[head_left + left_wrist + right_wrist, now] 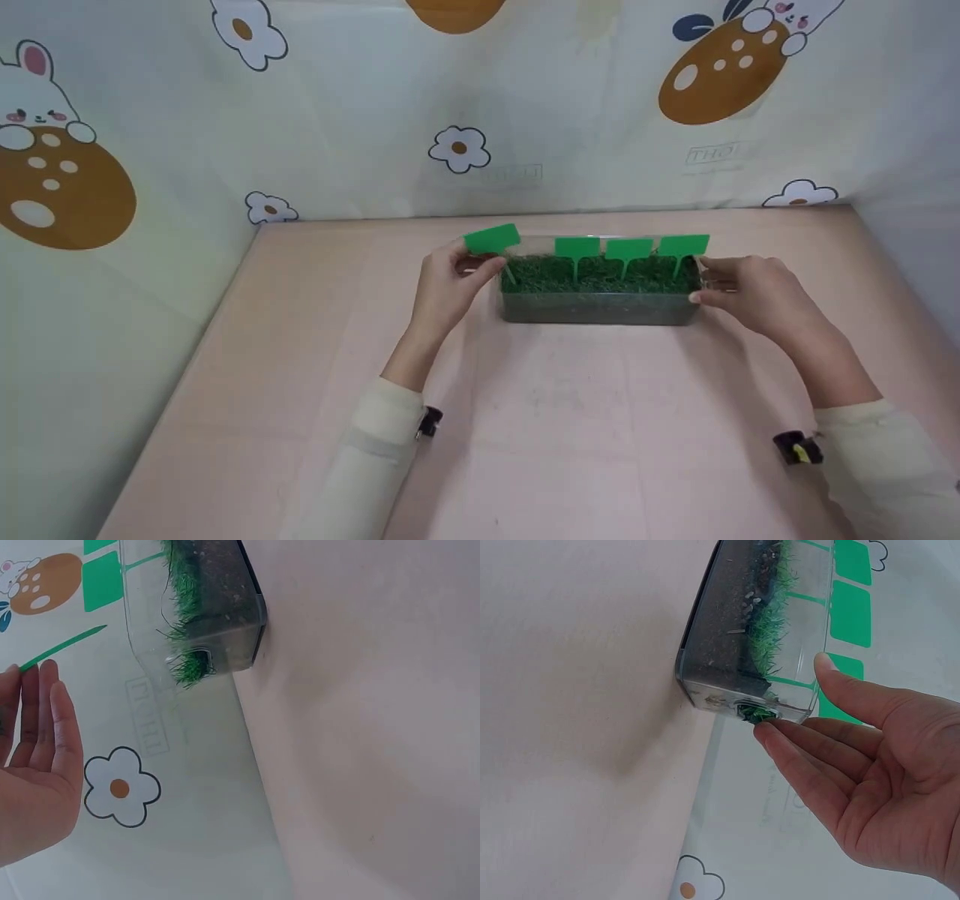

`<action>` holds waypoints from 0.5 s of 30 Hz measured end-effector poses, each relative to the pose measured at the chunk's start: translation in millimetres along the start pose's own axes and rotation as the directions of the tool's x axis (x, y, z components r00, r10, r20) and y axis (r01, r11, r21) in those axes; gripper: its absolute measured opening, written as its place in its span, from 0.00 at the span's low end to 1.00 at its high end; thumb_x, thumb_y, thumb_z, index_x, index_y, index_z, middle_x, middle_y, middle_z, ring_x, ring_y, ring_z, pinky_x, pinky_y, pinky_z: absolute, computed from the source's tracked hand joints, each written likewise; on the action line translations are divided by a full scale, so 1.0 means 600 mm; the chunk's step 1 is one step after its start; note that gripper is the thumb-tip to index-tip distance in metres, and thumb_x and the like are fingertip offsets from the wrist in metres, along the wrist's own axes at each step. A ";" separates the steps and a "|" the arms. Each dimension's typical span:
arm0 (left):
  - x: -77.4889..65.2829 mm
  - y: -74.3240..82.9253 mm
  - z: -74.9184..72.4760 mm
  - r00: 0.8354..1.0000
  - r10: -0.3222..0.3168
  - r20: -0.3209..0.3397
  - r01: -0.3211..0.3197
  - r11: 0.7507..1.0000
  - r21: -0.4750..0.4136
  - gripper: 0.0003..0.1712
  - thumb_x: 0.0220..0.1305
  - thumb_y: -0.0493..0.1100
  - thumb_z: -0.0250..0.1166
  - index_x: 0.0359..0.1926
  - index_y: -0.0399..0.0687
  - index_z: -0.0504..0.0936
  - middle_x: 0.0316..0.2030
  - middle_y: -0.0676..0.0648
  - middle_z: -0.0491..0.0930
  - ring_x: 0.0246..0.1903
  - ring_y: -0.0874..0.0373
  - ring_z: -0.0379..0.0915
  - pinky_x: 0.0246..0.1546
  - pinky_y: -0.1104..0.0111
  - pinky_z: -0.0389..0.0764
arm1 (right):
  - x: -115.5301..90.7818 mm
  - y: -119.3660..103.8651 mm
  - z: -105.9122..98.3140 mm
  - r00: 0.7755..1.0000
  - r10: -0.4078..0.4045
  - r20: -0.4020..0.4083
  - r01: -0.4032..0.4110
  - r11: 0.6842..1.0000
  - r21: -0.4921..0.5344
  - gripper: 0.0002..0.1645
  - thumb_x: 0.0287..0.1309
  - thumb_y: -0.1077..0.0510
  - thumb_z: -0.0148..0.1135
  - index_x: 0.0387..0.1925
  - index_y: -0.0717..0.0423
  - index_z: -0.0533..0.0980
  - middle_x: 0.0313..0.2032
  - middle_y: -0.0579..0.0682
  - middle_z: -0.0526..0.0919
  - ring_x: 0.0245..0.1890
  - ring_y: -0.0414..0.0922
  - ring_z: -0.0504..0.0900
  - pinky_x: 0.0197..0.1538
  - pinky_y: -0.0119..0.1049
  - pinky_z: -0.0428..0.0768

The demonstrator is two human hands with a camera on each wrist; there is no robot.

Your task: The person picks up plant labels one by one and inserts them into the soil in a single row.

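Observation:
A clear planter box of dark soil and green grass stands toward the back of the table. Three green plant labels stand upright in a row in the grass. My left hand pinches another green plant label, tilted, above the box's left end. In the left wrist view, that label's pointed stake is apart from the box. My right hand grips the box's right end, its thumb at the rim and its fingertips by a hole in the end wall.
The pale pink table extends in front of the box. Behind it hangs a light backdrop printed with flowers and rabbits, which also runs along the left side. Black wrist devices sit by both cream sleeves.

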State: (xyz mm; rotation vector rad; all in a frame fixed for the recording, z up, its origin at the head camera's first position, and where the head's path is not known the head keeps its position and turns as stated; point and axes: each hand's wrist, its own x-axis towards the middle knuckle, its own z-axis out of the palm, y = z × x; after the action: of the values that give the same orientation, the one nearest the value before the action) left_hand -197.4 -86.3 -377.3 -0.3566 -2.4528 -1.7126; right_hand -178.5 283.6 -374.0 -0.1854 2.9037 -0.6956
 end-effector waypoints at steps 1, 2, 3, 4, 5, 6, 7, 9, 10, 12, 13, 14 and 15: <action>0.005 -0.001 0.002 1.000 0.002 -0.001 -0.002 1.000 -0.006 0.14 0.64 0.40 0.69 0.50 0.43 0.85 0.43 0.44 0.87 0.43 0.54 0.85 0.46 0.66 0.85 | 0.000 0.001 0.000 1.000 -0.001 0.000 0.001 1.000 -0.001 0.40 0.63 0.51 0.67 0.69 0.68 0.65 0.56 0.70 0.79 0.58 0.66 0.78 0.59 0.64 0.73; 0.009 -0.002 0.004 1.000 0.003 -0.001 -0.003 1.000 -0.009 0.14 0.64 0.40 0.69 0.50 0.43 0.85 0.43 0.44 0.87 0.42 0.55 0.85 0.46 0.66 0.85 | 0.000 0.001 0.000 1.000 -0.001 0.000 0.001 1.000 -0.002 0.40 0.63 0.51 0.67 0.69 0.68 0.65 0.56 0.70 0.79 0.58 0.66 0.78 0.59 0.64 0.73; 0.014 -0.003 0.007 1.000 0.004 0.000 -0.004 1.000 -0.010 0.13 0.64 0.40 0.69 0.50 0.43 0.85 0.42 0.44 0.87 0.42 0.55 0.85 0.46 0.66 0.85 | 0.000 0.001 0.000 1.000 0.000 0.000 0.000 1.000 -0.003 0.41 0.63 0.51 0.67 0.69 0.68 0.65 0.56 0.70 0.79 0.58 0.66 0.78 0.59 0.64 0.73; 0.019 -0.004 0.010 1.000 0.005 0.002 -0.005 1.000 -0.010 0.13 0.65 0.41 0.69 0.49 0.43 0.86 0.42 0.44 0.88 0.42 0.55 0.85 0.46 0.67 0.85 | 0.001 0.001 0.000 1.000 0.001 0.000 -0.001 1.000 -0.002 0.40 0.63 0.51 0.67 0.69 0.68 0.65 0.56 0.70 0.79 0.58 0.66 0.78 0.59 0.63 0.74; 0.023 -0.006 0.012 1.000 0.005 0.006 -0.005 1.000 -0.007 0.13 0.65 0.41 0.69 0.49 0.44 0.86 0.42 0.45 0.88 0.42 0.55 0.84 0.46 0.67 0.85 | 0.001 0.001 0.000 1.000 0.002 0.000 -0.002 1.000 -0.003 0.40 0.63 0.51 0.67 0.69 0.68 0.65 0.56 0.70 0.79 0.58 0.66 0.78 0.58 0.63 0.74; 0.027 -0.008 0.015 1.000 0.004 0.012 -0.004 1.000 -0.003 0.13 0.65 0.41 0.69 0.49 0.44 0.86 0.42 0.45 0.88 0.42 0.56 0.84 0.46 0.67 0.85 | 0.001 0.002 0.000 1.000 0.004 0.001 -0.004 1.000 -0.003 0.40 0.63 0.51 0.67 0.69 0.68 0.65 0.56 0.70 0.79 0.58 0.66 0.78 0.58 0.63 0.74; 0.031 -0.010 0.018 1.000 0.003 0.020 -0.003 1.000 0.001 0.13 0.65 0.42 0.68 0.49 0.44 0.86 0.41 0.45 0.88 0.42 0.56 0.84 0.47 0.67 0.85 | 0.001 0.002 0.000 1.000 0.005 0.002 -0.005 1.000 -0.004 0.41 0.63 0.51 0.67 0.69 0.68 0.65 0.56 0.70 0.79 0.58 0.66 0.78 0.58 0.63 0.74; 0.037 -0.014 0.024 0.999 -0.003 0.033 0.003 1.000 0.009 0.12 0.66 0.42 0.68 0.49 0.44 0.86 0.42 0.45 0.88 0.43 0.56 0.84 0.48 0.68 0.84 | 0.001 0.002 0.000 1.000 0.008 0.003 -0.008 1.000 -0.002 0.41 0.63 0.51 0.67 0.69 0.68 0.64 0.56 0.70 0.78 0.58 0.66 0.78 0.58 0.63 0.74; 0.040 -0.016 0.026 0.999 -0.008 0.041 0.008 1.000 0.010 0.12 0.66 0.42 0.68 0.49 0.44 0.86 0.42 0.45 0.88 0.44 0.56 0.84 0.49 0.68 0.84 | 0.001 0.002 0.000 1.000 0.008 0.003 -0.008 1.000 -0.002 0.41 0.63 0.51 0.67 0.69 0.68 0.64 0.56 0.70 0.78 0.58 0.66 0.78 0.58 0.63 0.74; 0.045 -0.021 0.032 0.998 -0.018 0.053 0.017 1.000 0.017 0.12 0.66 0.42 0.68 0.48 0.44 0.86 0.43 0.44 0.87 0.45 0.55 0.84 0.50 0.67 0.84 | 0.001 0.001 0.000 1.000 0.006 0.000 -0.006 1.000 -0.003 0.41 0.63 0.51 0.67 0.69 0.68 0.65 0.56 0.70 0.79 0.58 0.66 0.78 0.58 0.63 0.74; 0.048 -0.023 0.035 0.998 -0.020 0.056 0.019 1.000 0.021 0.12 0.66 0.42 0.68 0.49 0.43 0.86 0.44 0.44 0.87 0.46 0.55 0.84 0.52 0.66 0.83 | 0.001 0.001 0.000 1.000 0.006 -0.002 -0.006 1.000 -0.002 0.41 0.63 0.51 0.67 0.69 0.68 0.65 0.56 0.70 0.79 0.58 0.66 0.78 0.58 0.63 0.74; 0.050 -0.026 0.038 0.998 -0.026 0.057 0.024 0.999 0.029 0.12 0.66 0.42 0.68 0.48 0.44 0.86 0.44 0.44 0.87 0.48 0.54 0.84 0.54 0.65 0.82 | 0.001 0.000 0.001 1.000 0.005 -0.004 -0.005 1.000 -0.001 0.40 0.63 0.51 0.68 0.69 0.68 0.65 0.56 0.70 0.79 0.58 0.66 0.78 0.58 0.63 0.75; 0.052 -0.028 0.041 0.998 -0.031 0.058 0.029 0.999 0.044 0.12 0.66 0.42 0.68 0.49 0.44 0.86 0.45 0.45 0.86 0.50 0.54 0.83 0.57 0.63 0.81 | 0.002 0.000 0.001 1.000 0.006 -0.006 -0.006 1.000 -0.001 0.40 0.63 0.52 0.68 0.68 0.68 0.65 0.56 0.70 0.79 0.58 0.66 0.79 0.58 0.63 0.75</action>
State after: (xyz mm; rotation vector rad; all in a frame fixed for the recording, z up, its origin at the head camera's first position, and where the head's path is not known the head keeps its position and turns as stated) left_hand -231.1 -65.0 -393.7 -0.3720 -2.5442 -1.6812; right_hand -179.4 283.0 -374.6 -0.1747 2.9093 -0.6954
